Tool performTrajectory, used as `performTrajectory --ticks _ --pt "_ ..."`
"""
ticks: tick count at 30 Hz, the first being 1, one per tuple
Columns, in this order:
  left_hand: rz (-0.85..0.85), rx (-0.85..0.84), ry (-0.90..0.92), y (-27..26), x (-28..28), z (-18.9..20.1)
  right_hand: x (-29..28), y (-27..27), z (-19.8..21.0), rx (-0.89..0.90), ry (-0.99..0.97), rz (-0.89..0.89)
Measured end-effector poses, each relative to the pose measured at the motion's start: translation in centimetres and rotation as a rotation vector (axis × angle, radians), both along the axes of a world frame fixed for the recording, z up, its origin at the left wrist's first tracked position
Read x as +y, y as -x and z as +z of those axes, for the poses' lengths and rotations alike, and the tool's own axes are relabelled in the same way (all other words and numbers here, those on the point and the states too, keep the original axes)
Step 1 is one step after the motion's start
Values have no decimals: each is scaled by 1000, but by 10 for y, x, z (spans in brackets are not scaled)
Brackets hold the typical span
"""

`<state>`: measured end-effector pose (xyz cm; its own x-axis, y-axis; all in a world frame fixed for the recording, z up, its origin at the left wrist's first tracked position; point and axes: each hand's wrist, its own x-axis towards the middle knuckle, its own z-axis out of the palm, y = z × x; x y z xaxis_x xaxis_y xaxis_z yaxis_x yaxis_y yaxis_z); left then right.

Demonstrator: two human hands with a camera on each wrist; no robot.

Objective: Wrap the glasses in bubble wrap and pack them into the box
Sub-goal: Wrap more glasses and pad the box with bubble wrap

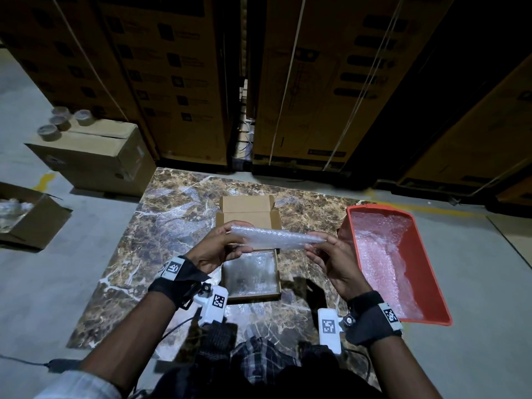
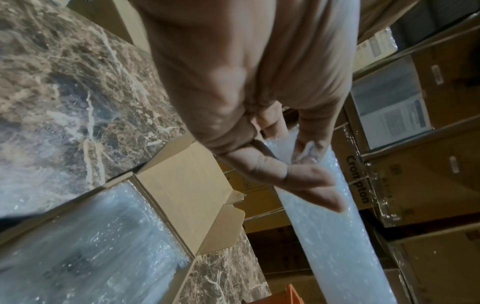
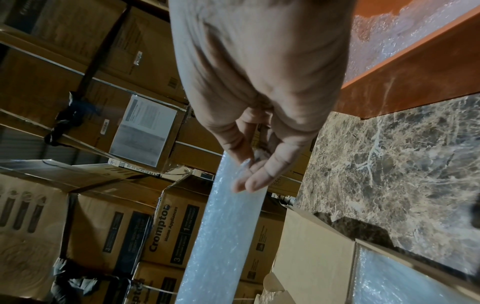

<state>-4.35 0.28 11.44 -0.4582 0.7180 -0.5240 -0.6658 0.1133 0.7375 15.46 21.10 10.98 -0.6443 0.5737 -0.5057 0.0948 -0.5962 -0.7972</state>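
Note:
A long flat bubble-wrap bundle [image 1: 276,237] is held level above the small open cardboard box [image 1: 250,295]. My left hand [image 1: 221,244] pinches its left end, thumb under and fingers over the bundle [image 2: 330,236]. My right hand [image 1: 325,253] pinches the right end of the bundle [image 3: 226,226]. What the wrap contains cannot be made out. Bubble wrap [image 1: 250,272] lines the box floor, and its lid [image 1: 246,204] stands open at the far side. The box shows below the left hand [image 2: 298,172] in the left wrist view, and at lower right of the right hand [image 3: 249,176] in the right wrist view.
A red plastic bin [image 1: 426,249] holding bubble wrap sits to the right on the marble slab [image 1: 161,220]. Large stacked cartons [image 1: 316,82] wall off the far side. On the left floor are a closed carton [image 1: 95,159] with tape rolls [image 1: 62,122] and an open box [image 1: 26,220].

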Motion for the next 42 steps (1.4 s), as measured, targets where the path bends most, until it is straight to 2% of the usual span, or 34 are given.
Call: performTrajectory --ticks 7,11,16,21,24,27,31,37,42 --pt "183 -99 -33 4 -1 -4 -5 -2 7 97 90 -29" --pt "243 -205 -106 3 -3 -4 -7 -4 8 45 -43 21" --pt "-5 33 23 3 0 -11 -4 -3 -7 -62 -283 84" --pt "-38 116 130 5 2 -23 -3 -3 -12 -122 -463 162" --pt "-98 190 192 2 -2 -26 -3 -4 -13 -154 -437 209" --pt "-133 183 192 -3 -8 -26 -6 -3 -11 -170 -403 188" --pt "-216 175 193 -2 -13 -27 -7 5 -8 -109 -154 76" --pt "-326 315 234 1 -16 -26 -9 33 3 21 18 65" --pt "-467 433 206 -4 -15 -18 -16 50 22 -8 -227 184"
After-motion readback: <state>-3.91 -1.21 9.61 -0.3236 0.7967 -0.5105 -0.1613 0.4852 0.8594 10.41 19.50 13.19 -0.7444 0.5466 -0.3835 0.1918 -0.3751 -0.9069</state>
